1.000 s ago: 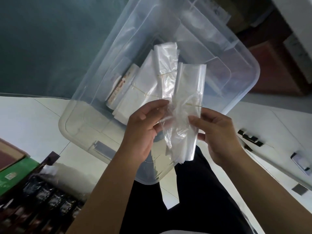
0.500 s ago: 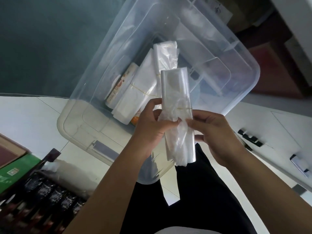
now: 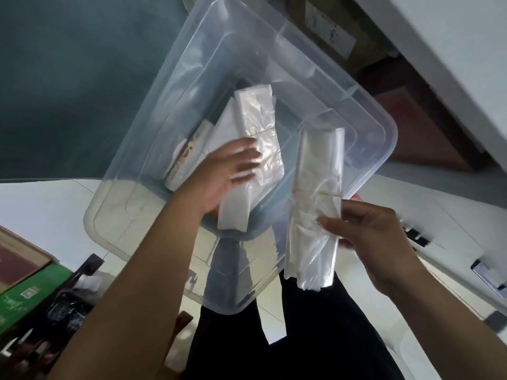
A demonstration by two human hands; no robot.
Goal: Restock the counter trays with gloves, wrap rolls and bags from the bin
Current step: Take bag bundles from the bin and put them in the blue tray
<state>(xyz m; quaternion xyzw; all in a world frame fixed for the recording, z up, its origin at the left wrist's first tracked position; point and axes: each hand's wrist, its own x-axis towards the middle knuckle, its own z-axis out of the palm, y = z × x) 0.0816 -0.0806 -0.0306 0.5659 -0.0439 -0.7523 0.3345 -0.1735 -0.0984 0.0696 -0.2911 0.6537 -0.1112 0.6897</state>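
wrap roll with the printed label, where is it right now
In the head view the wrap roll lies inside the clear bin, at its left side, against the white bag bundle, just above the left hand reaching in.

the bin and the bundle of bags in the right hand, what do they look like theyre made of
Bin: looks like clear rigid plastic, glossy; its contents and the floor show through its walls.
Bundle of bags: thin clear plastic film, shiny and crinkled, cinched by what seems a thin yellowish rubber band; the right hand pinches it.

Three bag bundles [image 3: 315,193], one wrap roll [image 3: 189,153], one bin [image 3: 365,111].
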